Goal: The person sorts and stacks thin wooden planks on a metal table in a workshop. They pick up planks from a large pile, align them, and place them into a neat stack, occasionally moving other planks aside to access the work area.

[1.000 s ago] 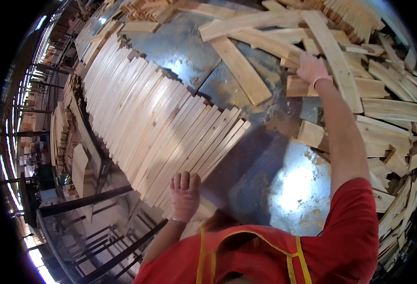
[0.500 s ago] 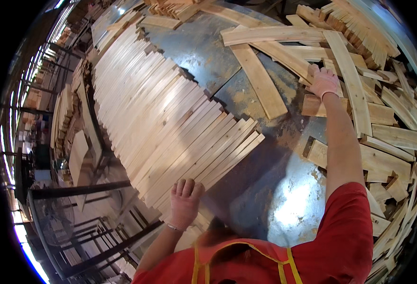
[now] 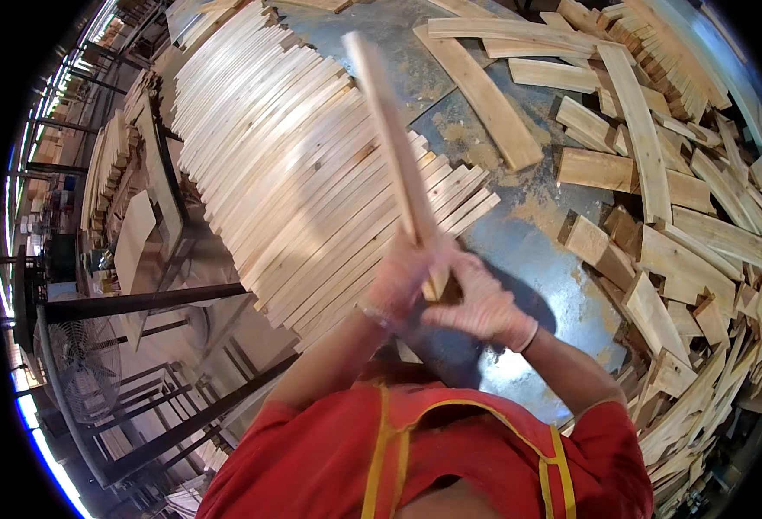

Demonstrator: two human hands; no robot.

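Observation:
A long pale wooden board (image 3: 389, 130) rises at a slant in front of me, its far end smeared by motion. My left hand (image 3: 400, 278) is closed round its lower part, the fingers blurred. At the board's near end my right hand (image 3: 483, 301) grips too, with the end between thumb and fingers. Both hands appear to wear thin pinkish gloves. Behind the board, a long row of narrow wooden strips (image 3: 286, 164) lies side by side on the metal table (image 3: 511, 233), their ends uneven.
Loose boards lie crisscross at the right, with one long board (image 3: 640, 130) across them. Another board (image 3: 480, 95) lies alone beyond the row. Offcuts (image 3: 710, 389) are heaped at the lower right. To the left stand a dark metal frame (image 3: 147, 303) and a fan (image 3: 86, 363).
My right hand has come back from the boards at the right to my front. A board is now held up between both hands, and my left hand has moved right onto it.

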